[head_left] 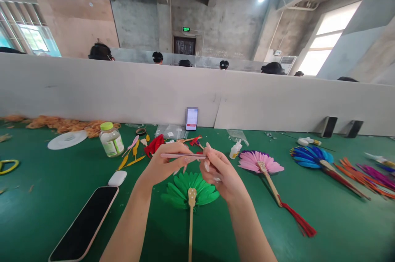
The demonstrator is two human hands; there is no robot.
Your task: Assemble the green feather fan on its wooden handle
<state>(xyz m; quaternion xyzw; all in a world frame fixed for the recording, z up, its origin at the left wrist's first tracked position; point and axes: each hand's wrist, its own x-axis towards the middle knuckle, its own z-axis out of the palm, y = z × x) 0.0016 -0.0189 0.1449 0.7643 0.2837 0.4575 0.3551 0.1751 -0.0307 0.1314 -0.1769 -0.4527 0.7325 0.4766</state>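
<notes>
Above a green feather fan (193, 190) my two hands meet. My right hand (220, 167) is closed in a pinch on one end of a slim pink tool (182, 155), which looks like tweezers. The tool lies level across the front of my left hand (169, 159). My left hand's fingers are bent together near the tool's tip; whatever they pinch is too small or hidden. Directly below, the green fan lies flat with its pale handle toward me. A pink feather fan (262, 163) with a red tassel (300, 218) lies to the right.
At left are a black-screened phone (84, 225), a white case (117, 178), a jar (111, 140) and yellow-handled scissors (9, 166). A glue bottle (235, 149), a blue feather fan (311, 157) and loose feathers (358, 175) lie rightward. A propped phone (191, 118) stands before a white partition (138, 89).
</notes>
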